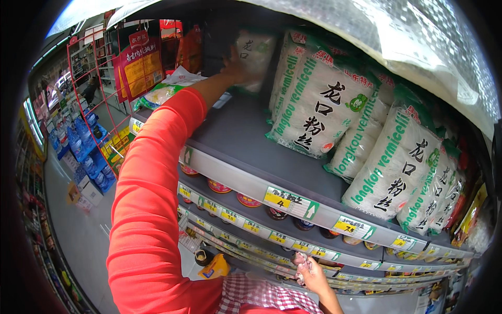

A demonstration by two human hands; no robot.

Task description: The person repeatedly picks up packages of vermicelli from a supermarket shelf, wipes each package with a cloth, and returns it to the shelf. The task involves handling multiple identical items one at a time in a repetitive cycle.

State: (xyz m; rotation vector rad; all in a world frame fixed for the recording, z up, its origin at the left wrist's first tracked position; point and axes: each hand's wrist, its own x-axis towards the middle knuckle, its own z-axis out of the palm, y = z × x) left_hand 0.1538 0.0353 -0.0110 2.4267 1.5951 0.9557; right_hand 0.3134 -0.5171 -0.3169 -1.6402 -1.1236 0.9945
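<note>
My left arm, in a red sleeve, reaches up and across the grey shelf [235, 125]. At the shelf's far left back, my left hand [232, 70] is at a clear bag of dried vermicelli [255, 53] with green trim. Hand and bag are blurred, so whether the fingers grip it cannot be told. Low in front of the shelves, my right hand [315, 276] is closed around a crumpled pinkish cloth [302, 267]. More vermicelli bags lean in rows on the right, among them a large front bag [319, 102] and another nearer the shelf edge [394, 161].
Price labels line the shelf edge [290, 202]; lids of jars [219, 186] show underneath. A red wire rack [98, 74] holds seasoning packets [139, 64] at left. Bottled water [80, 137] stands across the aisle. Clear plastic sheeting [423, 39] hangs overhead. A yellow bag [215, 267] lies low.
</note>
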